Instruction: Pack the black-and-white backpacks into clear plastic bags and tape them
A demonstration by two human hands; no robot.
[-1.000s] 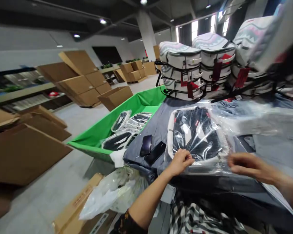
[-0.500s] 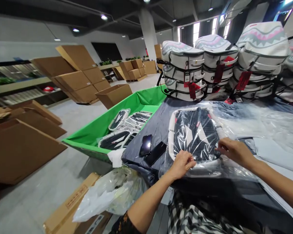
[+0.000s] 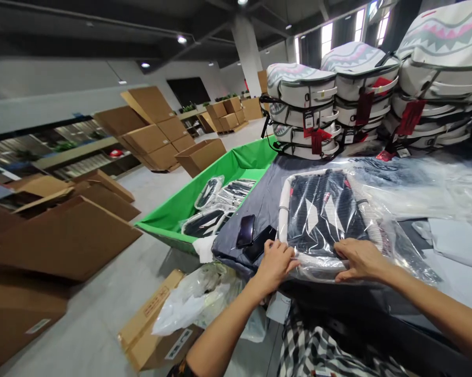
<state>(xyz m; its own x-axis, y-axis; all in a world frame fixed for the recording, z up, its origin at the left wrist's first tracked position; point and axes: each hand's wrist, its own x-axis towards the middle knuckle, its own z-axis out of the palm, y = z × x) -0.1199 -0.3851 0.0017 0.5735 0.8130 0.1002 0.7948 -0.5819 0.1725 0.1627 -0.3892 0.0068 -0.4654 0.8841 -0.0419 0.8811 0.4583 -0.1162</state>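
A black-and-white backpack (image 3: 310,209) lies flat in a clear plastic bag (image 3: 393,235) near the table's front edge. Its black panel shows two white shapes and small red tabs. At the near left corner, my left hand (image 3: 275,264) has its fingers curled over the plastic. My right hand (image 3: 359,259) grips the near edge, fingers on top and thumb lower down. The bag's loose plastic spreads out to the right. Two dark phones, one a black phone (image 3: 245,230), lie left of the backpack, close to my left hand.
Stacks of white patterned backpacks (image 3: 304,112) with red tags stand at the table's back. A green-lined bin (image 3: 165,220) on the left holds several bagged backpacks. Cardboard boxes (image 3: 82,235) cover the floor at left. Plastic bags (image 3: 196,298) lie on a carton below the table.
My right hand has moved from the bag's right side to its near edge and grips there. My left hand has shifted to the near left corner. The view has turned slightly left.
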